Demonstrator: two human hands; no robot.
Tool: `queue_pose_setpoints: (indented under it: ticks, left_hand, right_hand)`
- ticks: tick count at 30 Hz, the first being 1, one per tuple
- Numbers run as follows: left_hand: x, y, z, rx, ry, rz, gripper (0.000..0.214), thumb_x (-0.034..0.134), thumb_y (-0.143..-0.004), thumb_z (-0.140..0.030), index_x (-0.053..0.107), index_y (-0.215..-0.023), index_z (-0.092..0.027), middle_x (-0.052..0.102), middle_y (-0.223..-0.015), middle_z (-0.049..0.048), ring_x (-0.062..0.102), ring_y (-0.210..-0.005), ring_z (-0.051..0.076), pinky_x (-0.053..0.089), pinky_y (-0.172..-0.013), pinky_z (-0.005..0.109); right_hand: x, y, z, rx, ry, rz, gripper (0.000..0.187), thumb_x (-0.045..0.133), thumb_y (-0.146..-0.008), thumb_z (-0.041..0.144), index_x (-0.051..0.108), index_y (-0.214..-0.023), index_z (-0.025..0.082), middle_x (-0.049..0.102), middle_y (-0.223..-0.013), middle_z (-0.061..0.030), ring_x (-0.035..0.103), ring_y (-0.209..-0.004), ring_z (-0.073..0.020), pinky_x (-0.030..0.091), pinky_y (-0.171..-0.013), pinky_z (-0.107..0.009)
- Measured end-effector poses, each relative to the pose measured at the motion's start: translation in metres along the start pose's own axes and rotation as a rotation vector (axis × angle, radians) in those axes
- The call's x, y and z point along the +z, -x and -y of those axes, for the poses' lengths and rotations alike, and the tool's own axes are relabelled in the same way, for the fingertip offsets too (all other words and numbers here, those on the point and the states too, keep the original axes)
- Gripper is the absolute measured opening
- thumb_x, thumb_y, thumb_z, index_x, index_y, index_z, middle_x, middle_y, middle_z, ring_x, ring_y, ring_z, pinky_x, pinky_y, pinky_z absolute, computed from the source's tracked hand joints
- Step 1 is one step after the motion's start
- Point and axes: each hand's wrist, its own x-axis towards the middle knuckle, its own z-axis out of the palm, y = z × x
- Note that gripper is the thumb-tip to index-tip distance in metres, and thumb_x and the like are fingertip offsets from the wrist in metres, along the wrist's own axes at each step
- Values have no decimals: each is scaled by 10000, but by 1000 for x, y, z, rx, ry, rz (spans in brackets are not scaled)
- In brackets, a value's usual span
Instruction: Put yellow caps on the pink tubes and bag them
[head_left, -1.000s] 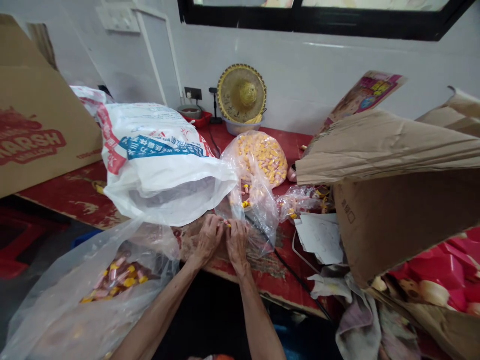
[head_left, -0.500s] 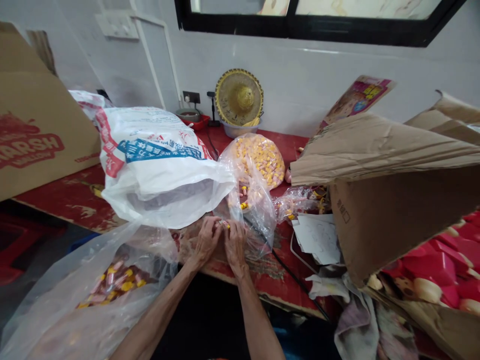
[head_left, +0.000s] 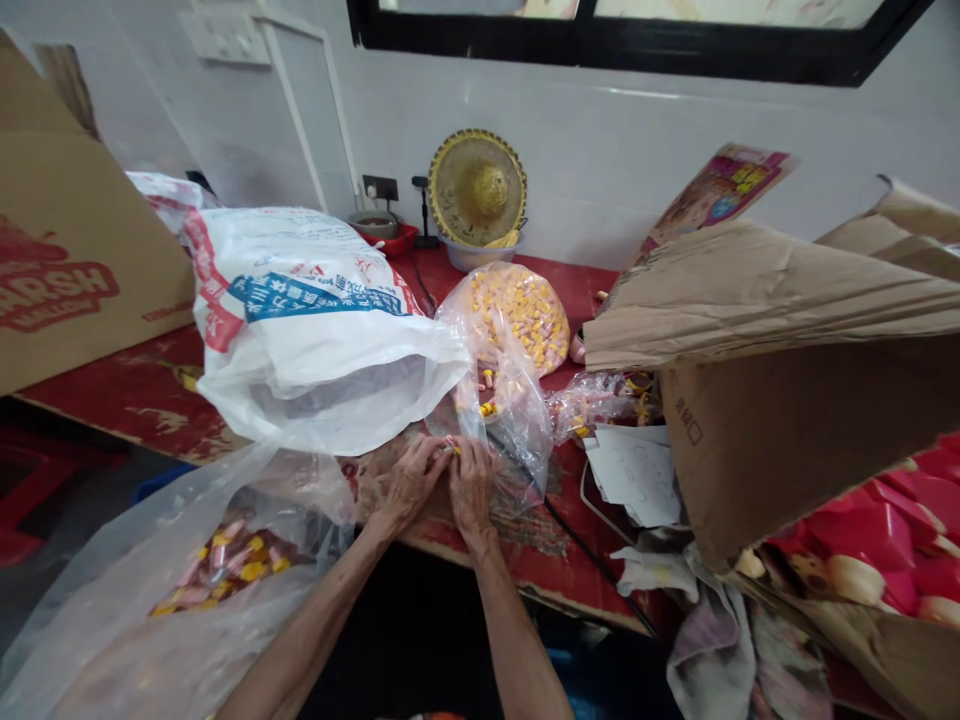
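Observation:
My left hand (head_left: 414, 478) and my right hand (head_left: 471, 485) meet over the front of the worn red table. Between their fingertips is a small pink piece with a yellow end (head_left: 453, 447), pinched from both sides and partly hidden by the fingers. Just beyond my right hand lies the open mouth of a clear plastic bag (head_left: 517, 420), with a few pink-and-yellow pieces inside. Behind it bulges its full part, packed with the same small pieces (head_left: 525, 310). Lower left, a large translucent bag (head_left: 97, 620) holds more pink-and-yellow pieces (head_left: 232, 560).
A white printed sack (head_left: 322, 350) slumps left of centre, beside a cardboard box (head_left: 67, 250). At right, an open carton (head_left: 750, 430) holds red plastic parts (head_left: 862, 530). White papers (head_left: 637, 475), rags (head_left: 712, 640) and a black cable (head_left: 585, 550) lie near it. A straw hat (head_left: 480, 190) leans against the wall.
My hands stay together at the same spot, with the left fingers shifted slightly around the small piece. The view has tilted a little; the bags and boxes stay put.

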Motion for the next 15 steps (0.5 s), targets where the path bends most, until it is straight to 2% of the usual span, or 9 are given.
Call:
queue_pose_setpoints:
  ticks: [6, 11, 13, 15]
  left_hand:
    - [0, 2, 3, -26, -7, -120, 144, 512, -1031, -295, 624, -1088, -224, 681, -972, 27, 642, -817, 152, 550, -778, 285]
    - [-8, -4, -4, -34, -19, -206, 155, 524, -1036, -322, 613, -1117, -225, 688, -1009, 44, 663, -894, 171, 564, -799, 298]
    - [-9, -4, -7, 1, -49, -171, 135, 510, -1042, -297, 608, -1104, -227, 683, -1027, 49, 661, -934, 178, 565, -830, 306]
    - [-6, -4, -8, 64, -88, -66, 150, 466, -1050, -247, 608, -1096, -234, 673, -1029, 46, 652, -951, 179, 559, -855, 310]
  right_hand:
    - [4, 0, -1, 10, 60, 111, 311, 408, -1140, 262, 702, -1050, 210, 709, -994, -60, 619, -958, -228, 383, -885, -352]
    - [3, 1, -2, 15, 34, 101, 284, 400, -1142, 265, 677, -1180, 213, 715, -1083, -60, 621, -1024, -225, 383, -934, -356]
    - [2, 2, -3, 18, 28, 103, 290, 393, -1140, 260, 676, -1185, 214, 712, -1089, -63, 616, -1037, -227, 382, -951, -358]
    - [3, 3, -3, 25, 34, 106, 307, 381, -1137, 250, 685, -1145, 211, 705, -1058, -64, 611, -1012, -227, 387, -945, -358]
